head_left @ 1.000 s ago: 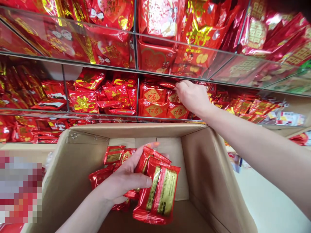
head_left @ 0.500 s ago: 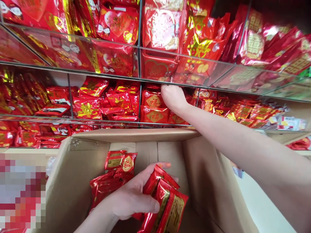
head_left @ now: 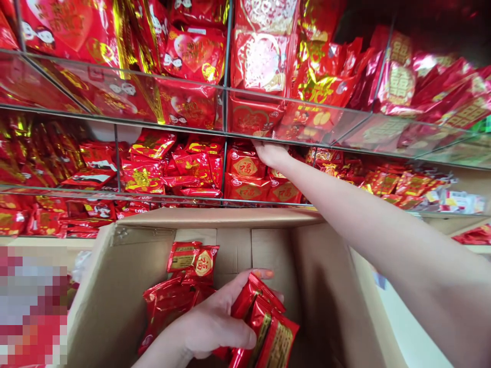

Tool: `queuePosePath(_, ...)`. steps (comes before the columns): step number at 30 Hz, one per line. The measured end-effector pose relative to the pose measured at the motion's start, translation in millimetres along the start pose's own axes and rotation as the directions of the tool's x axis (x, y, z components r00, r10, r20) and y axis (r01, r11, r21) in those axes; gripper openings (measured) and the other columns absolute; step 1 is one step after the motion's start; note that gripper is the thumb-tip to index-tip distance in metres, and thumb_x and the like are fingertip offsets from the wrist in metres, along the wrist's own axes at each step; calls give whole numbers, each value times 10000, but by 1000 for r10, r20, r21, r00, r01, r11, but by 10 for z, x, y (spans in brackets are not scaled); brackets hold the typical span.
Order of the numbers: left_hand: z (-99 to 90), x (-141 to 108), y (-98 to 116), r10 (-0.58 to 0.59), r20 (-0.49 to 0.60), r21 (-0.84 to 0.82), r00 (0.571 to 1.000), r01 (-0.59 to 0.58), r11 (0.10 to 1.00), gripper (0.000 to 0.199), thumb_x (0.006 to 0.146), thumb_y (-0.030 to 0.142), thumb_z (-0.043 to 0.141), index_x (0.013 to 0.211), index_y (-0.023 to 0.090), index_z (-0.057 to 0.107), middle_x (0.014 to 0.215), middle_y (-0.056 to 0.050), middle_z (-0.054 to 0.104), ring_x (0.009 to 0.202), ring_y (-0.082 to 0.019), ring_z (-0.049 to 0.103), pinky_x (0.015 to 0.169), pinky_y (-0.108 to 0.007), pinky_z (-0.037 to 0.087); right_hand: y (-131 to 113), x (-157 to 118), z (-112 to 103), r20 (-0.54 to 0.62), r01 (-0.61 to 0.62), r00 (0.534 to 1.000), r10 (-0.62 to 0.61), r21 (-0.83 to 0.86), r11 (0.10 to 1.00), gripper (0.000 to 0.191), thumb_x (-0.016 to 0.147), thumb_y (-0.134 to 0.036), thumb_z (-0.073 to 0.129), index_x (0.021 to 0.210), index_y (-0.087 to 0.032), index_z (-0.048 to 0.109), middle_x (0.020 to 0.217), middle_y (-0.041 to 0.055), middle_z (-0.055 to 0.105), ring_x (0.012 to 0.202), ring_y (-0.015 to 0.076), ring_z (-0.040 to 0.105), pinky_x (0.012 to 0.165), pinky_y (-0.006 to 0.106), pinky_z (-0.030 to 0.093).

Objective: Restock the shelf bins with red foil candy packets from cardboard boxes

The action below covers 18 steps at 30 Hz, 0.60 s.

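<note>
My left hand (head_left: 220,324) is closed around a few red packets (head_left: 264,327) with gold panels, held above the inside of a cardboard box (head_left: 330,286). More red packets (head_left: 172,301) lie in the box on its left side, one showing a gold diamond emblem. My right hand (head_left: 271,153) reaches into a lower shelf compartment, over stacked red packets (head_left: 247,166) with the same kind of emblem. The upper shelf's edge hides its fingertips, so I cannot see whether they grip anything.
Above, a shelf with a clear front panel (head_left: 184,102) holds large red and gold bags (head_left: 195,53). Dividers split the lower shelf into compartments of red packets (head_left: 143,168). Small packs (head_left: 462,201) sit at the far right. The box's far rim (head_left: 222,217) stands close to the shelf.
The view has shifted slightly, so the shelves sit lower in it. My right hand has turned and gone deeper under the upper shelf. My left hand keeps its hold on the packets.
</note>
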<state>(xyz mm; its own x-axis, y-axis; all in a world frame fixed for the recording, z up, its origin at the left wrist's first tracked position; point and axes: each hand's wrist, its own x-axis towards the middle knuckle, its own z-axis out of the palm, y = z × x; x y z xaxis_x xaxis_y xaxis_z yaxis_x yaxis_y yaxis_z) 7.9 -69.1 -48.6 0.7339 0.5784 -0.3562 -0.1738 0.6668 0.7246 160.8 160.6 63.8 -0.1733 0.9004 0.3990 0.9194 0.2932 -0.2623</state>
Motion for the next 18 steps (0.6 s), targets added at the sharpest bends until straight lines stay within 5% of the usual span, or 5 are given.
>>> queuePosePath(3,5,-9,-3,6,-4,-19,1000,-6,1000,797,446,-43,557,1183,242,452,1138,-67,625,1006,-248,595,685,-253,441,12,-168,-83,22,-32,999,31,6,999,567,877,-542,227,1309,-209,382,1370,118,380,1272,361,280,980,620,186)
queuePosePath(8,-27,-3,-28,30,13,-28,999,-30,999,779,454,-44,566,1177,230,462,1138,-75,623,962,-230,611,686,-259,448,-109,-393,-112,90,130,987,-131,10,991,604,861,-600,208,1139,-179,541,1217,139,539,1126,332,469,921,578,316)
queuePosePath(15,-58,-32,-22,73,-5,-27,997,-73,997,790,496,-45,604,1212,243,435,1109,-70,637,849,-180,635,640,-230,443,-274,-83,-13,136,224,965,-225,22,974,637,856,-613,200,1245,-175,451,1326,120,444,1246,291,352,1029,469,235)
queuePosePath(18,-60,-95,46,190,-87,-105,978,-199,974,764,546,0,637,1233,257,424,1100,-71,643,915,-225,625,735,-304,466,-282,-167,-127,129,243,960,-249,63,968,581,884,-562,205,1195,-170,500,1274,112,500,1215,268,402,1017,437,273)
